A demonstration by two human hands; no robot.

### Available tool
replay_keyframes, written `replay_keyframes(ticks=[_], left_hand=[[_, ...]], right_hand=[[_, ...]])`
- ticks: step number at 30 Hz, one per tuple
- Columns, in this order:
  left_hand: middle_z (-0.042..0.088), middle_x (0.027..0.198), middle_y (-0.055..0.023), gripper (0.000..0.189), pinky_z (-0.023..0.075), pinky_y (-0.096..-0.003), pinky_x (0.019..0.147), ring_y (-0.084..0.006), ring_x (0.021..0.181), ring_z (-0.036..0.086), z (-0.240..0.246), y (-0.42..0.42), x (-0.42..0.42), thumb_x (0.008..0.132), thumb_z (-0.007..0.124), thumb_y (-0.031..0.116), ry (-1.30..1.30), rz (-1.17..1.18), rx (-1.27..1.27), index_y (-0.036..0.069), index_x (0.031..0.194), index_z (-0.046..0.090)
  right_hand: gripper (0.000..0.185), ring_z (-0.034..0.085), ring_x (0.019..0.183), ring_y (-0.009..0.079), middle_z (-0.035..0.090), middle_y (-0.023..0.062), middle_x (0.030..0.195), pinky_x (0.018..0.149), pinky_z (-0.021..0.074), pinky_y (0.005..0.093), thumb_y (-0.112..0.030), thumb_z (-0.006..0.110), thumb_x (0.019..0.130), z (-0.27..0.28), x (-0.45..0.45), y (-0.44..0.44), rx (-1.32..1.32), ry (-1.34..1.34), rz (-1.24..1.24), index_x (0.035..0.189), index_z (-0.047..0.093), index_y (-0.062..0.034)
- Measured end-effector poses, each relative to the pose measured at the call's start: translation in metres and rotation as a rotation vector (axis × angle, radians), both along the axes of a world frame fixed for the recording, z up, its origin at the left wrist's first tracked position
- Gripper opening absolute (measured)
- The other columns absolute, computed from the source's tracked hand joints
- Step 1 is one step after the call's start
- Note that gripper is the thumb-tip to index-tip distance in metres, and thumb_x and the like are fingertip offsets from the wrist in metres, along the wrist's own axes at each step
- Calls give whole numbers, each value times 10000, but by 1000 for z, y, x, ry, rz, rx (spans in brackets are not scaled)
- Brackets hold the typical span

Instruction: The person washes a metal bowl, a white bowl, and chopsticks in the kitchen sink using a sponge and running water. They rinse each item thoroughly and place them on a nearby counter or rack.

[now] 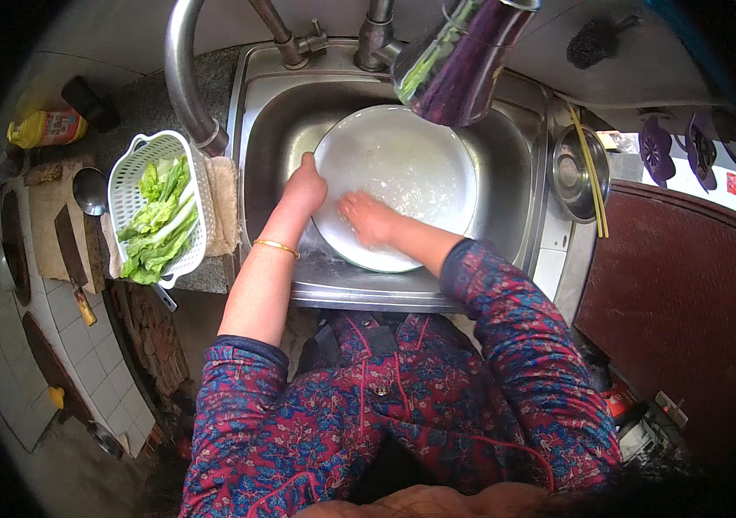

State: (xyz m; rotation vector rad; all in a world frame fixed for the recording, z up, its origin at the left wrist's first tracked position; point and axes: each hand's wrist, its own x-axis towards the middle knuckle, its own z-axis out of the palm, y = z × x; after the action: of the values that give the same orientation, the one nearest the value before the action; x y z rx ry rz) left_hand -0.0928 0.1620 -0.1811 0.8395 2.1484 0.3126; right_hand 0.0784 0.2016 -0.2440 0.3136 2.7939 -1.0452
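A large round pale basin (406, 155) rests in the stainless steel sink (510, 181) before me. Small whitish flecks or bubbles show across its wet-looking inside. At its left side, my left hand (306, 188) grips the rim, thumb pointing up along the edge. My right hand (369, 217) reaches over the near part of the basin, fingers stretched out and slightly blurred. I see nothing held in it; whether it touches the basin's bottom I cannot tell.
Left of the sink stands a white perforated basket (206, 220) of leafy greens (164, 220). Beyond it are a ladle (89, 190), a cleaver (70, 249) and a cutting board (44, 207). A curved faucet (180, 71) arches nearby. Chopsticks (586, 165) cross a metal bowl (568, 171) at right.
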Motion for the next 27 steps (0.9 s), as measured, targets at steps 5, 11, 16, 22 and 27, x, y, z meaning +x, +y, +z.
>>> replay_keyframes(ticks=[5, 11, 16, 22, 27], left_hand=[[579, 1059, -319, 445, 442, -466, 892, -441, 1041, 557, -5, -2, 0, 797, 578, 73, 16, -4, 12, -22, 1183, 378], [580, 1062, -318, 474, 443, -460, 893, -440, 1038, 560, -5, 1, 1, 808, 587, 86, 8, -19, -15, -22, 1209, 359], [583, 1054, -317, 487, 450, -455, 882, -435, 1026, 568, -7, -2, 2, 809, 595, 127, 25, -2, -2, -11, 1214, 364], [591, 1046, -305, 478, 452, -452, 875, -431, 1018, 573, -21, -5, 0, 810, 586, 144, 20, -16, 31, -7, 1212, 374], [589, 1050, -304, 436, 449, -461, 886, -432, 1025, 566, -15, -7, 1, 822, 520, 92, 14, -17, 42, 9, 1216, 354]], right_hand=[[351, 493, 1116, 340, 520, 187, 1164, 945, 421, 410, -35, 569, 719, 19, 77, 28, -86, -356, 159, 1069, 568, -3], [308, 485, 1162, 311, 515, 180, 1196, 1000, 378, 418, -62, 477, 821, 38, 68, 97, 368, -352, -82, 1114, 569, -29], [328, 474, 1156, 328, 512, 177, 1205, 1018, 349, 431, -31, 494, 776, -32, 8, 58, 505, 61, -291, 1097, 560, -25], [332, 481, 1126, 332, 519, 159, 1177, 978, 395, 423, -7, 519, 740, -2, -29, 27, 46, 426, -173, 1071, 543, -22], [258, 480, 1134, 335, 506, 153, 1189, 979, 399, 425, -81, 513, 820, 27, -55, 81, 419, 622, 127, 1069, 538, -19]])
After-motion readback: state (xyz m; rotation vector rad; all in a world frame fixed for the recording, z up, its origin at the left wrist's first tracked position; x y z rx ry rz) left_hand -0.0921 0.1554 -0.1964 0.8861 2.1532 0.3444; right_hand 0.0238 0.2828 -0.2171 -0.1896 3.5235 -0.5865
